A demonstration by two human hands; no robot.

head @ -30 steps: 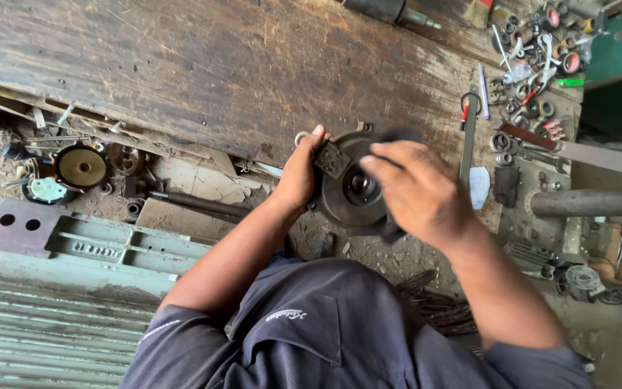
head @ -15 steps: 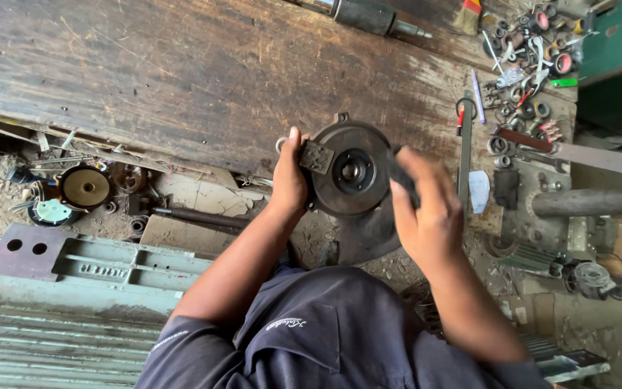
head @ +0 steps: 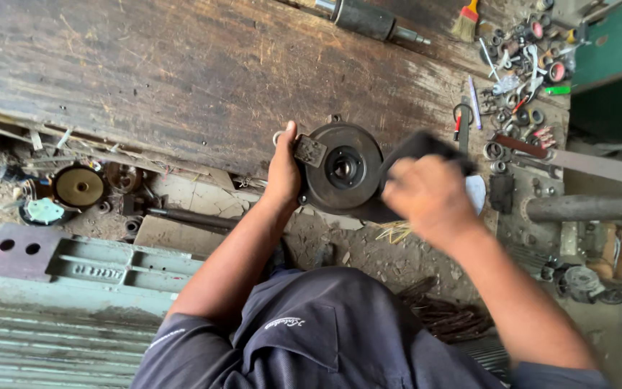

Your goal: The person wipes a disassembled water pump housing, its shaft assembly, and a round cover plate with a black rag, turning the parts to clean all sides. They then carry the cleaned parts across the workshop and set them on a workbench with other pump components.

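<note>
Along the near edge of the broad, scuffed dark wooden workbench (head: 181, 65), the round, rusty-brown metal motor end cover (head: 343, 167) with its dark central hub stands tilted up on its rim, face toward the camera. A second ago it lay lower and the right hand covered its middle; now that hand has drawn off to the right and the whole face with its hub shows, so the work has shifted from the centre of the disc to its edge or to the tool.

The left hand (head: 284, 169) is clasped round the cover's left rim, thumb up, beside a small square grey bracket (head: 309, 150).

The right hand (head: 430, 198) is closed round a dark, flat-ended tool (head: 419, 148). Motion blur hides what the tool is, and I cannot tell whether its tip touches the cover.

The cover's lower edge is hidden behind the wrists. The heap of small bearings and rings (head: 523, 50) at far right is too fine to sort.
</note>
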